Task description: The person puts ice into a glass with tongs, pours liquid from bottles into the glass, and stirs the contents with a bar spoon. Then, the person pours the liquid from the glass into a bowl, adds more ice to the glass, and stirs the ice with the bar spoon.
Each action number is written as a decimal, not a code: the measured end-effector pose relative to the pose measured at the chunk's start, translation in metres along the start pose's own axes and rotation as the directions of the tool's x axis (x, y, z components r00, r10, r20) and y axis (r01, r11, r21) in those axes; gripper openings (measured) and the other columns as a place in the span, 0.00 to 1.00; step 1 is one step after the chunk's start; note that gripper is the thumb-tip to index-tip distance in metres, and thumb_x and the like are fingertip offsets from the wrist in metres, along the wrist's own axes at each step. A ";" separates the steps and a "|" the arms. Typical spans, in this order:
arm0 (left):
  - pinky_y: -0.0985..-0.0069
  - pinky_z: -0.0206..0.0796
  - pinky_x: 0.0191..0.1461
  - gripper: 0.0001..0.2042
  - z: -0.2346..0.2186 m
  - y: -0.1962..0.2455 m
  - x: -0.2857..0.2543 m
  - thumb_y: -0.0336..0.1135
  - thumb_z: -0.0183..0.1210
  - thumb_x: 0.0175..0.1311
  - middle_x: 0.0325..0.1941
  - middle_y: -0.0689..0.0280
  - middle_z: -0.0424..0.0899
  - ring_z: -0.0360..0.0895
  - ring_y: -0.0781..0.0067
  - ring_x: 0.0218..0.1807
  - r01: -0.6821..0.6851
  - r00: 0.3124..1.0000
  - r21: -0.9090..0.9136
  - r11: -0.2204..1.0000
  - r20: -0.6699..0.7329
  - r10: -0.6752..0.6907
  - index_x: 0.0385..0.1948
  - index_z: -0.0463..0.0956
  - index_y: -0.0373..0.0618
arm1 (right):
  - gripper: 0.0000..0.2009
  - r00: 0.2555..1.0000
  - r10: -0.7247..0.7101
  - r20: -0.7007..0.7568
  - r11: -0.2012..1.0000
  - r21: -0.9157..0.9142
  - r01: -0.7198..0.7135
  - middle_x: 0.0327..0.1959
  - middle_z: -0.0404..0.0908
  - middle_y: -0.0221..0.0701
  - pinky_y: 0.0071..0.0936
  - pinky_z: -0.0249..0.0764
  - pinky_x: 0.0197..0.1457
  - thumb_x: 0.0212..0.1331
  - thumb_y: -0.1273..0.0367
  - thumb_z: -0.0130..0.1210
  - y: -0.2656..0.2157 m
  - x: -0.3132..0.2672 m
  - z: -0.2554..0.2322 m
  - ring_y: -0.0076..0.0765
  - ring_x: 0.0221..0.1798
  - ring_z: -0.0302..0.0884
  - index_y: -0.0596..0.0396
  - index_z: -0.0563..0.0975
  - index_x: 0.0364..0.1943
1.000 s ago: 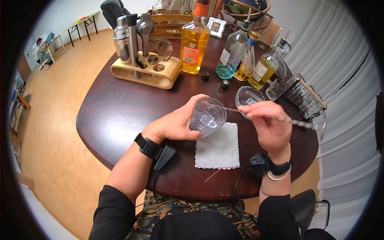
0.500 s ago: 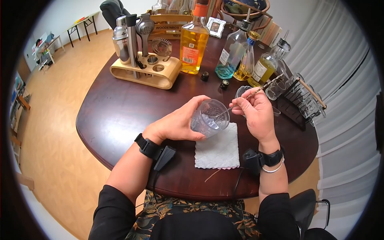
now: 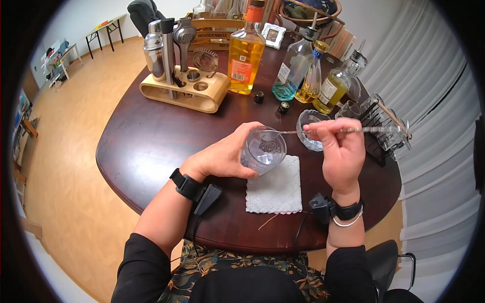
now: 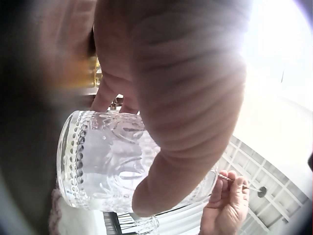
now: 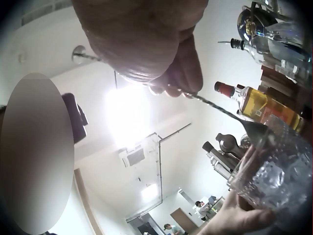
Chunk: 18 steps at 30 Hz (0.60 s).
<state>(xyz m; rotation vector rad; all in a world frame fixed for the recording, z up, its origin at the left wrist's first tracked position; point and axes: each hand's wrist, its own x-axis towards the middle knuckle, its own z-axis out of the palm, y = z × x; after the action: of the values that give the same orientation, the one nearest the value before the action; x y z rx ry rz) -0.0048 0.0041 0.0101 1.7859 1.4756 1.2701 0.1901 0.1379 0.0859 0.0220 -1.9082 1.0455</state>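
My left hand grips a patterned clear glass from its left side, tilted over the front of a white cloth. Clear ice lies inside the glass in the right wrist view. My right hand pinches a twisted metal bar spoon, held nearly level. Its spoon end is at the glass rim. In the left wrist view the left thumb lies across the glass wall.
A cut-glass bowl sits right of the glass. Behind stand an orange-capped bottle, several other bottles, two small dark caps and a wooden bar-tool stand. A rack with glasses is at the right.
The right hand first moved left and up, dipping the spoon into the glass, then moved back right, with the spoon lying flatter at the rim. The left hand keeps its grip on the glass.
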 end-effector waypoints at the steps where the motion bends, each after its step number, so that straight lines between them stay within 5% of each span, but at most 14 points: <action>1: 0.70 0.57 0.69 0.46 0.001 0.001 0.000 0.32 0.72 0.40 0.60 0.55 0.68 0.66 0.60 0.64 0.014 1.000 -0.025 1.000 0.003 -0.014 0.64 0.51 0.40 | 0.08 0.992 -0.114 0.052 0.991 -0.066 0.118 0.36 0.81 0.37 0.24 0.80 0.41 0.60 0.79 0.56 0.006 -0.003 0.001 0.31 0.38 0.82 0.59 0.69 0.40; 4: 0.70 0.55 0.69 0.47 0.001 0.000 0.000 0.31 0.73 0.40 0.60 0.58 0.68 0.64 0.65 0.64 0.038 0.999 -0.044 0.998 0.009 -0.038 0.65 0.51 0.41 | 0.10 0.942 -0.275 0.192 0.937 -0.167 0.307 0.36 0.83 0.39 0.24 0.79 0.38 0.57 0.80 0.59 0.010 -0.003 0.007 0.33 0.38 0.83 0.58 0.71 0.41; 9: 0.70 0.54 0.69 0.47 0.002 0.005 -0.001 0.31 0.74 0.41 0.60 0.59 0.68 0.64 0.67 0.65 0.038 0.999 -0.032 0.999 0.028 -0.037 0.65 0.50 0.41 | 0.06 0.976 0.107 0.187 0.971 -0.232 -0.062 0.30 0.80 0.33 0.21 0.77 0.38 0.62 0.76 0.55 0.028 -0.010 0.014 0.25 0.34 0.81 0.59 0.71 0.39; 12: 0.70 0.55 0.69 0.48 0.004 0.002 -0.002 0.32 0.74 0.41 0.60 0.58 0.68 0.64 0.67 0.65 0.025 1.000 -0.017 1.000 0.019 -0.025 0.65 0.50 0.41 | 0.05 0.935 0.349 0.062 0.935 0.045 -0.352 0.31 0.79 0.32 0.20 0.78 0.39 0.64 0.75 0.54 0.030 -0.004 0.015 0.23 0.35 0.80 0.59 0.70 0.39; 18: 0.70 0.55 0.69 0.48 0.005 0.001 -0.001 0.32 0.75 0.41 0.60 0.58 0.68 0.64 0.66 0.64 -0.005 1.000 0.019 1.000 0.006 0.005 0.65 0.49 0.40 | 0.06 0.856 0.510 0.084 0.820 0.253 -0.513 0.33 0.78 0.35 0.22 0.81 0.38 0.66 0.72 0.51 0.044 0.000 0.010 0.27 0.34 0.81 0.59 0.67 0.40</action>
<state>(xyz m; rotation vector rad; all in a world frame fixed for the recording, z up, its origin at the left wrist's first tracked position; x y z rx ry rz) -0.0001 0.0034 0.0087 1.8050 1.4857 1.2565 0.1649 0.1592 0.0552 -0.3538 -1.8083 1.6662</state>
